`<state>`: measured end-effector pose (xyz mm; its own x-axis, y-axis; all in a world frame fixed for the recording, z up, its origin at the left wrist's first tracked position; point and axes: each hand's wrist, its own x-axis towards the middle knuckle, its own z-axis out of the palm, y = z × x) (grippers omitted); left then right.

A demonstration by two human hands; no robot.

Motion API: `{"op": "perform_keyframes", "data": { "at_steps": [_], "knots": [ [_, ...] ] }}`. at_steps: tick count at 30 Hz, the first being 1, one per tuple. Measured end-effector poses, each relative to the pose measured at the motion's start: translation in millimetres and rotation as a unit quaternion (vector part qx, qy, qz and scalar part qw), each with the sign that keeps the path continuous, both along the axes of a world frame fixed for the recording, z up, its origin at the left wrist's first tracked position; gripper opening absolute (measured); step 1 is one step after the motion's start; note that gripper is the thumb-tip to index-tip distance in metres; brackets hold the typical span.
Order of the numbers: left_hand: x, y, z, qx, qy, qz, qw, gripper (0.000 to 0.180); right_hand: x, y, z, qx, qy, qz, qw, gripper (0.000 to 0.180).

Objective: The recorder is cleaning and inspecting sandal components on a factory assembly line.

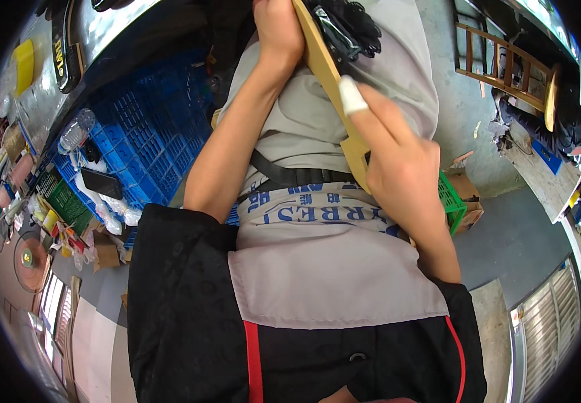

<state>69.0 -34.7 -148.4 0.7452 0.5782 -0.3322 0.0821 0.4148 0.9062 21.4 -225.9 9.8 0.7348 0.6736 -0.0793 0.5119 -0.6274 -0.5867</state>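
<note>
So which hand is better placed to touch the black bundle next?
Probably the right hand: it sits on the same side of the tan board as the black bundle, its fingers angled toward it. The left hand is across the board.

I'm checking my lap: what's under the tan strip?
Grey cloth shows on both sides of the tan strip. What lies directly beneath is hidden by the strip and, lower down, the right hand.

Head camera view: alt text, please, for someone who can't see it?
A person's left hand and right hand, the right with a white finger cover, are at a long tan strip over a grey apron; blue crates stand left.
</note>
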Motion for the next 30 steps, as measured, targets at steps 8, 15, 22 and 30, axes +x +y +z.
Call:
{"op": "perform_keyframes", "data": {
  "at_steps": [8,15,22,30],
  "knots": [
    [5.0,0.5,13.2,0.048,0.063,-0.026,0.997,0.044,-1.6,-2.4,-4.5,0.017,-0.015,-0.014,1.000,0.047],
    [-0.8,8.8,8.1,0.014,0.010,-0.028,0.999,0.034,-27.4,-29.9,6.7,-0.008,-0.020,-0.011,1.000,0.040],
    [-7.7,3.0,14.9,-0.002,-0.065,-0.036,0.997,0.030,-36.5,-26.3,1.7,0.052,-0.051,-0.017,0.997,0.040],
    [-7.8,3.2,8.0,0.030,-0.138,-0.055,0.988,0.029,-44.4,-22.2,1.8,0.042,-0.083,-0.034,0.995,0.045]
  ]
}}
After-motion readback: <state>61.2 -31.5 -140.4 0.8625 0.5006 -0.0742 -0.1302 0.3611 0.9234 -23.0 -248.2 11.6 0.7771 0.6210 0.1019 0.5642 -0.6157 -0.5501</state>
